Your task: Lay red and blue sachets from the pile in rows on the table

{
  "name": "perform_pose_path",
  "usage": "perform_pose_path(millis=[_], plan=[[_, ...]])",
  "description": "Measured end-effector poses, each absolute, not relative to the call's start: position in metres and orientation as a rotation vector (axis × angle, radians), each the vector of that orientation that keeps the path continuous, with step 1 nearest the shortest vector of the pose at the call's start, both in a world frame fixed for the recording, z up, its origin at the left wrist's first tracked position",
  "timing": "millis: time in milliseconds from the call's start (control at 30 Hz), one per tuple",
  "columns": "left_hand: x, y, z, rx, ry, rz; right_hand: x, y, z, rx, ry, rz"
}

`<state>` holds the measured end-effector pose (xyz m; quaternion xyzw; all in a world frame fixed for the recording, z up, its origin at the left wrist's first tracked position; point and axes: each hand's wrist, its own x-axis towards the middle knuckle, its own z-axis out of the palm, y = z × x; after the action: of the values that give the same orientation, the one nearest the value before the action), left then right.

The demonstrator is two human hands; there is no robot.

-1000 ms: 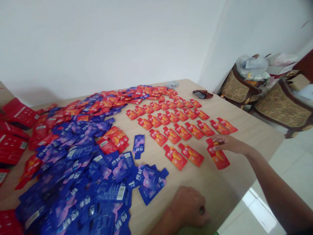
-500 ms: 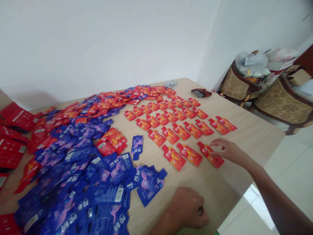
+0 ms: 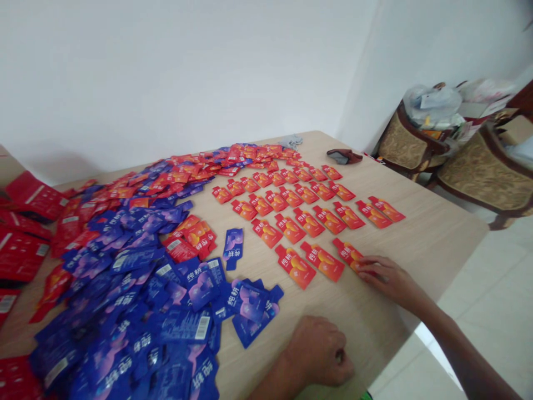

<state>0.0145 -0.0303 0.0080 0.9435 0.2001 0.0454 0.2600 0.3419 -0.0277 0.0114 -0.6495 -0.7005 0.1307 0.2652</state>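
My right hand (image 3: 389, 278) is over the lower right end of a red pouch (image 3: 346, 251) printed with orange fruit. Its fingers are closed on that end and hide part of it; the pouch lies on the table. Beside it in the nearest row are two more such red pouches, one of them (image 3: 322, 261) the closest. My left hand (image 3: 318, 349) rests on the table in a loose fist, with no pouch showing in it. Farther back, several rows of red pouches (image 3: 308, 221) lie face up.
A heap of blue pouches (image 3: 125, 311) covers the left side, with mixed red and blue pouches (image 3: 175, 172) behind. Red boxes (image 3: 20, 250) stand at the left edge. A dark brown item (image 3: 343, 156) lies near the far right edge. Loaded chairs (image 3: 410, 136) stand beyond the table (image 3: 433, 222).
My right hand has come down on the pouch, and its fingers have drawn together. The pouch has turned slightly and shifted a little left. My left hand has stayed in place.
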Motion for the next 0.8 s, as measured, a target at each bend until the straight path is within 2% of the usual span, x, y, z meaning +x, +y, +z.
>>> perform_pose_path(millis=[567, 700, 800], plan=[[0.015, -0.031, 0.013, 2.559, 0.557, 0.099, 0.337, -0.011, -0.001, -1.685, -1.931, 0.278], [0.015, -0.031, 0.012, 2.552, 0.553, 0.123, 0.332, -0.014, 0.007, -1.697, -1.932, 0.287], [0.016, -0.032, 0.011, 2.55, 0.556, 0.131, 0.317, -0.015, 0.029, -1.668, -1.857, 0.108]])
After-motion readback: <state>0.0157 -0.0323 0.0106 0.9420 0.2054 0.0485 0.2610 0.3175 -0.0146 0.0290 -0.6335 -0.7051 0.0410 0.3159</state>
